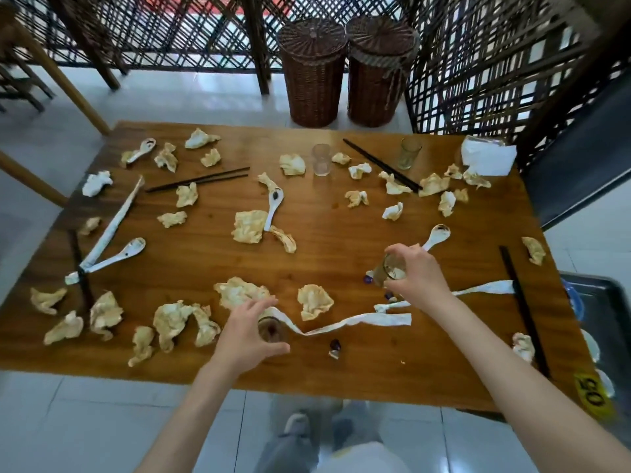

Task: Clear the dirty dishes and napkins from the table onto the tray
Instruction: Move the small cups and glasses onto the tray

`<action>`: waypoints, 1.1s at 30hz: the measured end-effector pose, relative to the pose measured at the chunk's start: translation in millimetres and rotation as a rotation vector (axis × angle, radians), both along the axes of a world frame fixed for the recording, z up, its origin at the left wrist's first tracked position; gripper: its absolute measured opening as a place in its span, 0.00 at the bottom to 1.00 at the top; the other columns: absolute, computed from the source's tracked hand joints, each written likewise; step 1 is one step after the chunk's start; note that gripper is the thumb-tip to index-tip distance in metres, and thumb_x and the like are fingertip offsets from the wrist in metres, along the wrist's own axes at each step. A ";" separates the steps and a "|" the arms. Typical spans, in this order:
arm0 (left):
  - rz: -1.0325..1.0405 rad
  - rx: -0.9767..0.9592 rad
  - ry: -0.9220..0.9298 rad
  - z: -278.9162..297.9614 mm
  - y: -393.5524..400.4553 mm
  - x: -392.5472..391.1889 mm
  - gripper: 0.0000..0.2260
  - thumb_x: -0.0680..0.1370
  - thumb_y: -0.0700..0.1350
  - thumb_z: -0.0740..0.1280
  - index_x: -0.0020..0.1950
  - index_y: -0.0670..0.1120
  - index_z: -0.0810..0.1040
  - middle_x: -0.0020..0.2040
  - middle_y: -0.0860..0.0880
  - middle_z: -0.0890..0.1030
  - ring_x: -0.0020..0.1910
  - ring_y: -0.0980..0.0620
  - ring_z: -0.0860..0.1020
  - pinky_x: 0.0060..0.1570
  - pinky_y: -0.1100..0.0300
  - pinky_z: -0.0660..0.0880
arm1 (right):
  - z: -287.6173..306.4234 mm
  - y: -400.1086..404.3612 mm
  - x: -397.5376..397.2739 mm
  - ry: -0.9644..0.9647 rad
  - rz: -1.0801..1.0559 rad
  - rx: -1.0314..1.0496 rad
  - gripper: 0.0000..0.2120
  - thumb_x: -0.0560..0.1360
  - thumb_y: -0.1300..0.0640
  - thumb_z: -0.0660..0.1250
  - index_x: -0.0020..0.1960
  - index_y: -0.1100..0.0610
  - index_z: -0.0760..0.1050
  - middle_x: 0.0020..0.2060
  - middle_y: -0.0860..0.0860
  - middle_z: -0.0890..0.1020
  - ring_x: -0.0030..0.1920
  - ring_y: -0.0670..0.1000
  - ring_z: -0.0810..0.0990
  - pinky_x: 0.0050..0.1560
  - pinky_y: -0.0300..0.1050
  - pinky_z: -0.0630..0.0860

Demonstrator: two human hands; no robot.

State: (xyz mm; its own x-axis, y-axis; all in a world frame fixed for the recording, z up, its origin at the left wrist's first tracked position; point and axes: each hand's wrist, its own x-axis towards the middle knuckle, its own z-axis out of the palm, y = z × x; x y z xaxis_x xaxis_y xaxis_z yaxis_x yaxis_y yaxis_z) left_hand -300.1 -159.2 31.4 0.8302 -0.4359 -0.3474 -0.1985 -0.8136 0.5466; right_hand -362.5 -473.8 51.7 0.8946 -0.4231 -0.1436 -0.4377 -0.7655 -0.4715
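Wooden table (341, 240) on pale tile floor, lattice screens behind, two lidded wicker baskets (345, 73) past the far edge. Tabletop littered with crumpled stained napkins (247, 226) all over, plus long twisted paper strips (355, 321) near the front.

Left hand (246, 331): grip curled round a small glass (271, 327) with dark residue, near the front edge, one paper strip touching it. Can't tell if the glass is off the table.

Right hand (415, 276): grip pinches the rim of a second glass (389, 269), held tilted above the table, just beside a white spoon (436, 236).

Two more glasses (321, 159) stand upright at the far side. Other white spoons (275, 208) and black chopstick pairs (198, 180) scattered among the napkins.

Dark tray (604, 298) sits off the right end of the table, white dishes on it, mostly cut off by the frame.
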 end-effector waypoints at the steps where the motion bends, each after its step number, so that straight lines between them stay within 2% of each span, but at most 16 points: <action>1: -0.023 0.016 -0.002 -2.1 1.1 0.6 0.37 0.59 0.57 0.79 0.66 0.61 0.68 0.66 0.55 0.69 0.67 0.52 0.65 0.64 0.52 0.66 | 0.7 5.2 -1.0 -0.004 -0.004 -0.006 0.26 0.64 0.55 0.78 0.59 0.49 0.74 0.48 0.50 0.76 0.51 0.51 0.75 0.50 0.46 0.78; 5: -0.116 0.043 -0.015 -8.7 8.4 5.0 0.37 0.59 0.54 0.81 0.65 0.59 0.70 0.64 0.54 0.70 0.64 0.52 0.66 0.63 0.53 0.69 | 3.6 24.3 -6.3 -0.001 -0.055 -0.010 0.26 0.64 0.56 0.77 0.60 0.50 0.74 0.53 0.52 0.77 0.52 0.51 0.75 0.50 0.41 0.74; 9: -0.164 0.007 -0.040 -12.5 14.3 6.3 0.33 0.60 0.50 0.81 0.62 0.55 0.72 0.62 0.53 0.72 0.62 0.51 0.69 0.61 0.54 0.71 | 5.9 41.6 -13.9 -0.001 -0.085 -0.008 0.26 0.65 0.55 0.77 0.60 0.49 0.73 0.54 0.51 0.78 0.55 0.52 0.75 0.53 0.44 0.76; 21: -0.205 -0.055 -0.113 -17.6 19.7 6.2 0.28 0.62 0.49 0.80 0.60 0.52 0.75 0.55 0.51 0.75 0.54 0.51 0.73 0.52 0.60 0.73 | 14.9 70.0 -52.6 -0.064 -0.188 0.056 0.27 0.64 0.55 0.78 0.61 0.50 0.73 0.54 0.51 0.77 0.53 0.49 0.75 0.48 0.36 0.71; 27: -0.267 -0.080 -0.113 -8.1 1.6 5.2 0.27 0.61 0.52 0.80 0.57 0.55 0.75 0.51 0.55 0.75 0.49 0.54 0.73 0.47 0.61 0.74 | 18.7 66.2 -82.8 -0.053 -0.260 0.064 0.27 0.64 0.56 0.76 0.62 0.47 0.73 0.54 0.50 0.77 0.53 0.49 0.75 0.49 0.38 0.73; 31: -0.328 -0.152 -0.148 4.6 -26.1 -5.9 0.25 0.60 0.53 0.80 0.53 0.59 0.76 0.47 0.58 0.74 0.46 0.56 0.74 0.40 0.69 0.70 | 22.5 56.9 -110.4 -0.068 -0.312 0.071 0.28 0.64 0.55 0.77 0.61 0.48 0.73 0.56 0.49 0.77 0.55 0.48 0.75 0.50 0.36 0.71; 33: -0.383 -0.189 -0.154 11.4 -47.6 -14.7 0.25 0.60 0.53 0.80 0.53 0.59 0.75 0.48 0.59 0.74 0.47 0.56 0.74 0.42 0.67 0.73 | 25.8 48.6 -126.8 -0.079 -0.344 0.079 0.28 0.63 0.55 0.78 0.61 0.49 0.72 0.56 0.49 0.78 0.55 0.48 0.75 0.50 0.37 0.72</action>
